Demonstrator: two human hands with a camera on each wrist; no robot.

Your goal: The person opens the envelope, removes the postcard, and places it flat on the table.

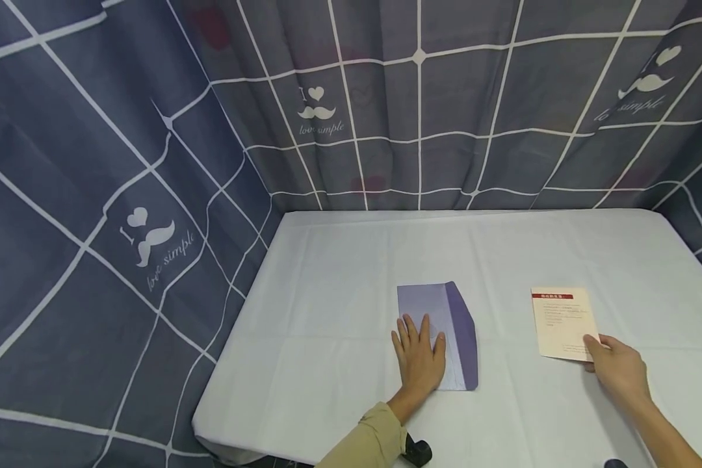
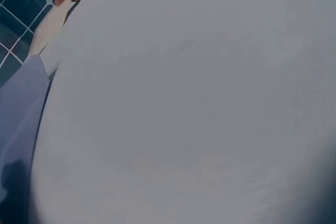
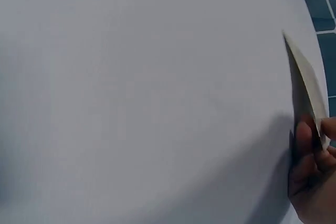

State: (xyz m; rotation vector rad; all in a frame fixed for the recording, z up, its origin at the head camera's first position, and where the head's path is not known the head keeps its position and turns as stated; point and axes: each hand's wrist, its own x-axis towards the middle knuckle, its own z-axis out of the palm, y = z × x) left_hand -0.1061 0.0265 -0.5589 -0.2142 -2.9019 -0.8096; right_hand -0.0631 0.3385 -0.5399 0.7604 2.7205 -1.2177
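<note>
A purple envelope (image 1: 456,312) lies on the white-covered table, its darker flap opened out to the right. My left hand (image 1: 420,357) rests on it with fingers spread and straight. In the left wrist view only part of the envelope (image 2: 21,103) shows at the left edge. To the right, my right hand (image 1: 620,370) pinches a cream card (image 1: 561,325) by its lower right corner, thumb on top. The card has a red heading strip and small print, too fine to read. Seen from the right wrist, the card (image 3: 310,82) tilts up off the table.
White cloth covers the table (image 1: 327,260). Dark grey curtains (image 1: 374,97) with white grid lines hang along the back and the sides. A black wrist-worn device (image 1: 416,451) shows by the left sleeve, and a dark rounded object (image 1: 615,463) at the bottom edge.
</note>
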